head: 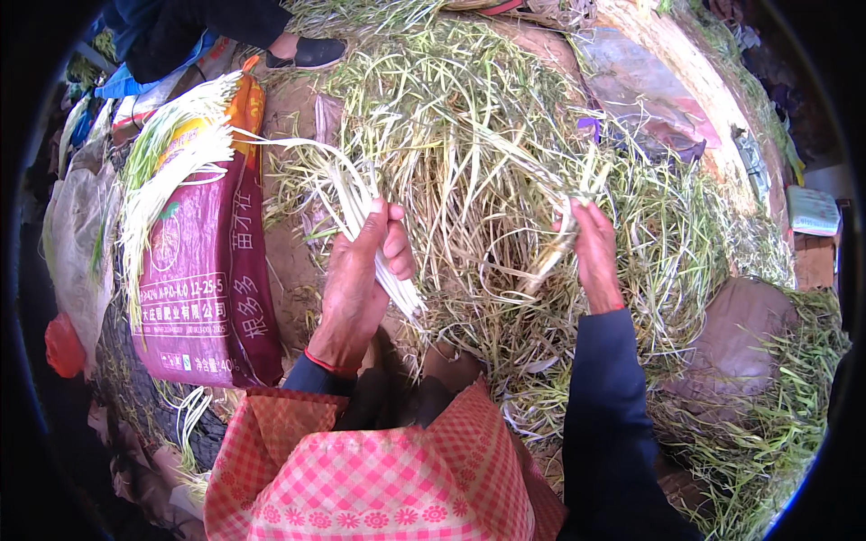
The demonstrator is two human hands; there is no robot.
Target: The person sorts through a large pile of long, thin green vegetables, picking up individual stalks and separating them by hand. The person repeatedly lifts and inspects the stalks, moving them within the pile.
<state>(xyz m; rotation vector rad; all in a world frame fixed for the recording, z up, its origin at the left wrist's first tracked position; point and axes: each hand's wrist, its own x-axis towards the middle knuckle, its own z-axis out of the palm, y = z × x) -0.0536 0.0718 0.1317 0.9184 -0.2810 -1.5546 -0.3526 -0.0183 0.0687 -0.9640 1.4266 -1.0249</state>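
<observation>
My left hand (365, 270) is closed around a small bundle of pale, slender plant stalks (352, 196), whose cut-looking ends stick out below the fist. In my right hand (595, 237) is a leafy plant stem (551, 257) with a yellowish, sheathed lower part slanting down to the left. Loose green and straw-coloured stalks (467, 169) lie heaped on the ground beneath both hands. To the left, more pale stalks (196, 145) are draped over a purple and yellow printed sack (189, 270).
Another person's dark shoe (314, 53) rests at the upper left. A clear plastic sheet (629, 81) lies at the upper right. A brown rounded lump (737, 331) sits at the right beside green leaves. A pink checked apron (392, 473) covers my lap.
</observation>
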